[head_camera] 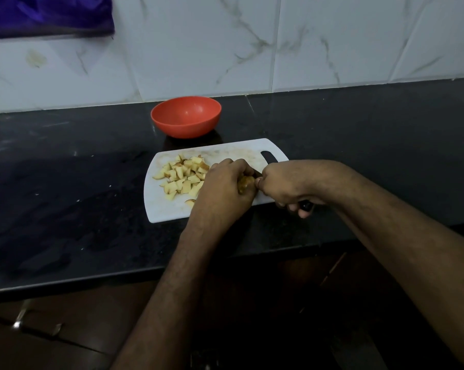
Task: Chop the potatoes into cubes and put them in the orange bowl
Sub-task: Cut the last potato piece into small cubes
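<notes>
A white cutting board (169, 209) lies on the black counter, with a pile of several potato cubes (182, 178) on its left half. My left hand (222, 188) curls over a remaining potato piece (245, 182) at the board's middle and holds it down. My right hand (287, 185) grips a knife by its dark handle (307, 206); the blade is almost wholly hidden between the two hands. The orange bowl (186, 117) stands behind the board near the wall, and nothing shows inside it.
The black counter (65, 196) stretches left and right of the board, with its front edge close below the board. White marble-look tiles (305, 44) back the counter. A purple cloth (46, 14) hangs at the top left. Dark cabinet fronts lie below the counter.
</notes>
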